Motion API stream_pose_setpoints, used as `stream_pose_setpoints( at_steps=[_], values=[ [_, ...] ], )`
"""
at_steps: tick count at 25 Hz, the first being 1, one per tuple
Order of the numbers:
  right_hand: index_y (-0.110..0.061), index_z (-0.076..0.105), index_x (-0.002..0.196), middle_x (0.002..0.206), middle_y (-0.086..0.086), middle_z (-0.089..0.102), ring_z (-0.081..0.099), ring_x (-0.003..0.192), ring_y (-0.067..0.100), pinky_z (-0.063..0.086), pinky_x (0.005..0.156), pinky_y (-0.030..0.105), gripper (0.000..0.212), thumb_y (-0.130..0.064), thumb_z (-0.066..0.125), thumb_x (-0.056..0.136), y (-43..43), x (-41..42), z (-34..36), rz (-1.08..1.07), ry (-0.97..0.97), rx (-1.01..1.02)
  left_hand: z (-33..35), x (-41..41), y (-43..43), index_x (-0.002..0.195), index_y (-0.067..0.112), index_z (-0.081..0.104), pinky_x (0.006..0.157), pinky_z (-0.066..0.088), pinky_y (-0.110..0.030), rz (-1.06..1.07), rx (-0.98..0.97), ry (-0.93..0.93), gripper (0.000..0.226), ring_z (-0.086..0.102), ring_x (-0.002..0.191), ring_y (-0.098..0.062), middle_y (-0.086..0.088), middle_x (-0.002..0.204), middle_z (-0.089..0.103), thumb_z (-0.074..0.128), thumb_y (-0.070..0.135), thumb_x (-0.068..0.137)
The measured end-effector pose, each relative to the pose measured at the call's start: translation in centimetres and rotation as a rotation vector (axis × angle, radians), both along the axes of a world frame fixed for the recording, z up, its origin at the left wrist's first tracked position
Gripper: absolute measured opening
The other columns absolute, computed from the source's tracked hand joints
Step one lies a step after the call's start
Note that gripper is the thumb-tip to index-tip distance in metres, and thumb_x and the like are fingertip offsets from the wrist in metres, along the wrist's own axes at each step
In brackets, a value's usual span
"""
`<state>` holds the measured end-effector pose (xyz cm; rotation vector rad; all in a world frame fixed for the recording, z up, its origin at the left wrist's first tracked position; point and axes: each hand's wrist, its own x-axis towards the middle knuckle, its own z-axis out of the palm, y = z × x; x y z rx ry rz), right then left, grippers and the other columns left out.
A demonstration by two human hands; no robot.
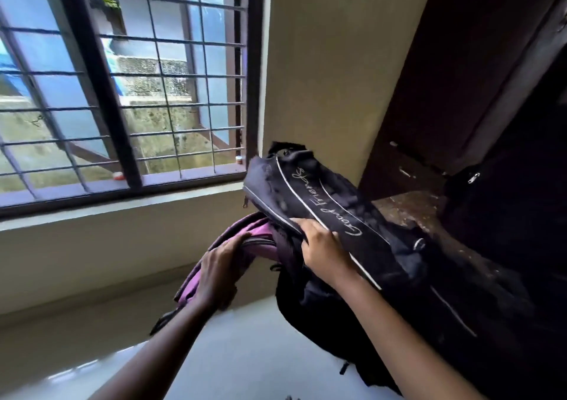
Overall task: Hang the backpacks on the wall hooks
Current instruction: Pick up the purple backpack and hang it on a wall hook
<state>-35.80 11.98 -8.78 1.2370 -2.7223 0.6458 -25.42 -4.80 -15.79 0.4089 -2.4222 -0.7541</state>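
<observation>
Black fabric fills the right of the view: a black backpack (352, 224) with pale piping and the words "Good Friends" lies tilted across a dark wooden shelf (408, 206), its top end poking up toward the cream wall (322, 77). The right hand (322, 246) has its fingers curled shut over the near edge of this bag, pinching the fabric by the piping. Beneath and to the left, a purple backpack (245, 240) hangs below it toward the pale floor (245, 353), and the left hand (224, 267) is clamped over its rounded top edge. The two bags touch where the black one overlaps the purple one. A barred window (122, 92) takes up the left side; no wall hooks show anywhere in view.

Judging from this, the step in hand is separating and lifting the bags. It would go best to take one bag at a time, shifting each grip from loose fabric to the top carry loop, which I cannot pick out here, so the loop is free to slip over a hook. Dangling straps could snag on the shelf edge, so lift clear before turning away
</observation>
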Motion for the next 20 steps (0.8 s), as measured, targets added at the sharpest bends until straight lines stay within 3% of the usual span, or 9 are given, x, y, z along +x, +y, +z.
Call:
stream_pose_setpoints(
  at_steps=[3, 8, 11, 15, 20],
  values=[
    [-0.022, 0.047, 0.134, 0.136, 0.000, 0.056, 0.057, 0.120, 0.025, 0.043, 0.098, 0.035, 0.055, -0.003, 0.042, 0.083, -4.2, 3.3, 0.3, 0.160, 0.029, 0.023, -0.5, 5.7, -3.4, 0.116, 0.035, 0.061, 0.080, 0.048, -0.023, 0.164, -0.060, -0.030, 0.041, 0.065, 0.104, -0.006, 0.014, 0.117, 0.069, 0.066, 0.026, 0.076],
    [-0.027, 0.048, 0.132, 0.135, -0.004, 0.055, 0.060, 0.114, 0.029, 0.048, 0.095, 0.038, 0.056, -0.004, 0.040, 0.081, -12.2, 8.0, -1.4, 0.396, -0.032, 0.095, 0.0, 12.9, -8.5, 0.115, 0.030, 0.063, 0.075, 0.048, -0.029, 0.350, -0.089, -0.159, 0.043, 0.069, 0.098, -0.020, 0.003, 0.107, 0.074, 0.055, 0.035, 0.073],
    [-0.028, 0.050, 0.130, 0.131, -0.005, 0.057, 0.061, 0.109, 0.030, 0.048, 0.093, 0.037, 0.058, -0.002, 0.041, 0.079, -17.6, 10.3, -3.4, 0.527, -0.113, 0.117, -1.0, 17.2, -12.3, 0.113, 0.029, 0.065, 0.074, 0.050, -0.031, 0.503, -0.075, -0.257, 0.041, 0.069, 0.097, -0.025, -0.001, 0.106, 0.074, 0.054, 0.023, 0.074],
    [-0.028, 0.052, 0.129, 0.132, -0.005, 0.058, 0.060, 0.112, 0.028, 0.047, 0.094, 0.034, 0.060, -0.001, 0.043, 0.076, -25.4, 12.9, -5.6, 0.719, -0.200, 0.165, -1.9, 21.8, -16.6, 0.111, 0.024, 0.068, 0.086, 0.049, -0.031, 0.675, -0.007, -0.351, 0.047, 0.066, 0.106, -0.024, -0.001, 0.113, 0.072, 0.044, 0.021, 0.071],
    [-0.031, 0.053, 0.127, 0.131, -0.007, 0.059, 0.061, 0.111, 0.026, 0.047, 0.093, 0.034, 0.060, -0.004, 0.045, 0.075, -35.0, 15.6, -8.1, 1.006, -0.216, 0.225, -2.3, 25.7, -19.6, 0.101, 0.029, 0.071, 0.087, 0.048, -0.028, 0.914, 0.156, -0.418, 0.036, 0.066, 0.104, -0.020, 0.004, 0.106, 0.074, 0.051, 0.016, 0.075]
  ],
)
